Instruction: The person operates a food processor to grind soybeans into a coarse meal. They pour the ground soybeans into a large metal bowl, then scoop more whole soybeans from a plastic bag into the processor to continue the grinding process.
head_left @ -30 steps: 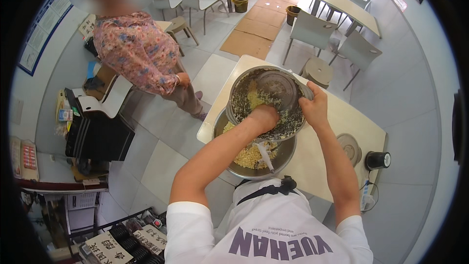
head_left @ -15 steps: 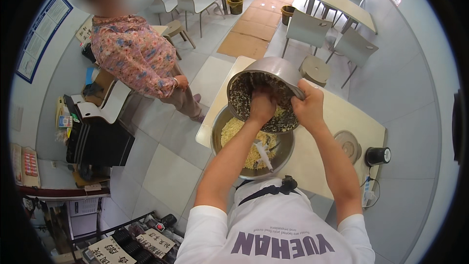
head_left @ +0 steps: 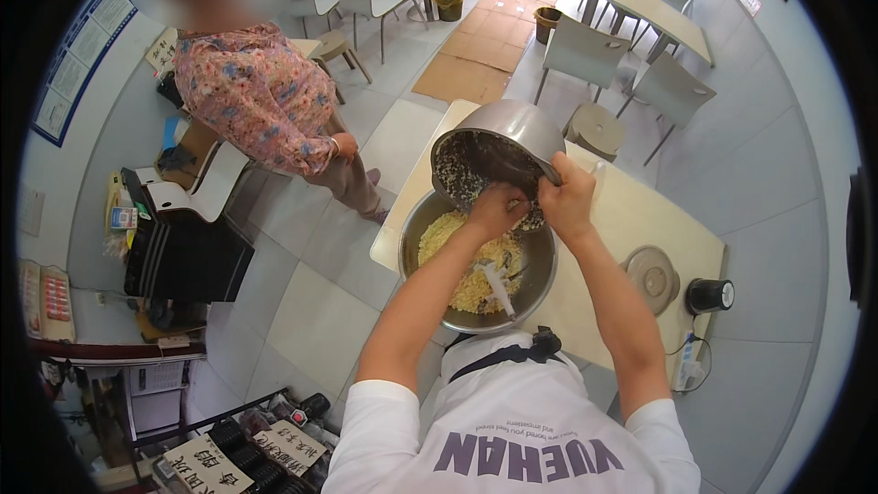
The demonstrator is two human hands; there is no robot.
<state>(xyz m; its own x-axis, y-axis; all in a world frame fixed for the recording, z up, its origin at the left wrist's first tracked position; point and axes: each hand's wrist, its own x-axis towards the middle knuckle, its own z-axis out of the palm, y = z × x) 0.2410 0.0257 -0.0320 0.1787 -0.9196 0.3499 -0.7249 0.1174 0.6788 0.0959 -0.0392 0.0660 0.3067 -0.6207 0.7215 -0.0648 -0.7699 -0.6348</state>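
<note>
A metal pot (head_left: 521,121) is tipped on its side over a large steel bowl (head_left: 549,279), its inner wall coated with crumbly bits. My right hand (head_left: 569,197) grips the pot by its handle at the right rim. At the pot's lower lip is my left hand (head_left: 498,210), fingers curled inward by some pale yellow bits; whatever they hold is hidden. Yellow crumbly food (head_left: 439,242) fills much of the bowl's bottom. A white-handled utensil (head_left: 498,288) lies in the bowl, its dark end among the food.
The bowl stands on a cream table (head_left: 594,297), with a round beige lid-like object (head_left: 649,279) and a black device (head_left: 709,295) to the right. A person in a flowered shirt (head_left: 256,96) stands at left. Chairs (head_left: 585,59) and a stool (head_left: 594,131) stand beyond the table.
My left hand has come out from deep inside the pot to its lower lip. My right hand keeps its grip, and the pot remains tipped over the bowl.
</note>
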